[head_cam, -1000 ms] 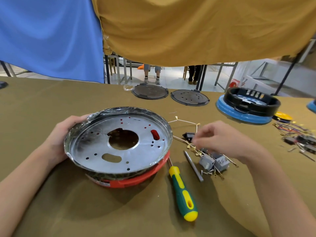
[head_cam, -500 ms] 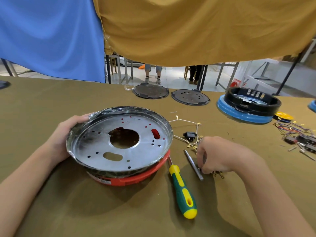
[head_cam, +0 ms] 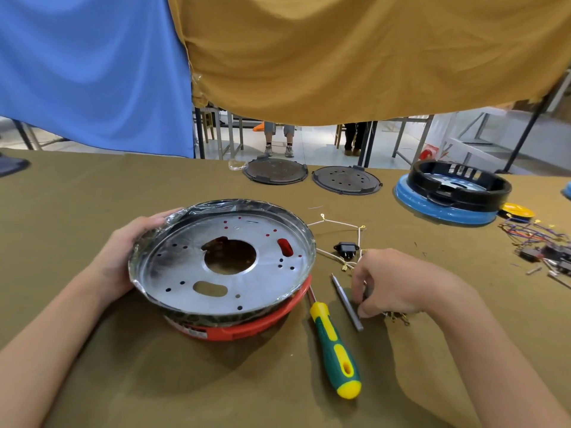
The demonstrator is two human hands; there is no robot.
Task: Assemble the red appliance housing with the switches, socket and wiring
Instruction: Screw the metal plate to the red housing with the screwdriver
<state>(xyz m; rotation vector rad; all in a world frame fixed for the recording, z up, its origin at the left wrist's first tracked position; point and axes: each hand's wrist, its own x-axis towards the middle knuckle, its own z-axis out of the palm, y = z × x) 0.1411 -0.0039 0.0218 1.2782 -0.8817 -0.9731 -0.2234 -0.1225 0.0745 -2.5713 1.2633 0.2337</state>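
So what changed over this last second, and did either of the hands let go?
The right hand came down from above the small parts onto the pile beside the grey metal rod, fingers now curled over the grey switch blocks, hiding them. No release: the left hand holds the red housing by its foil-wrapped rim as before. The screwdriver and black socket stayed put.

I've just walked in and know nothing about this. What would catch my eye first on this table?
Probably the shiny perforated metal plate atop the red appliance housing, centre-left, gripped at its rim by the left hand. Beside it to the right lies a green-and-yellow screwdriver, while the right hand reaches into small parts near a black socket.
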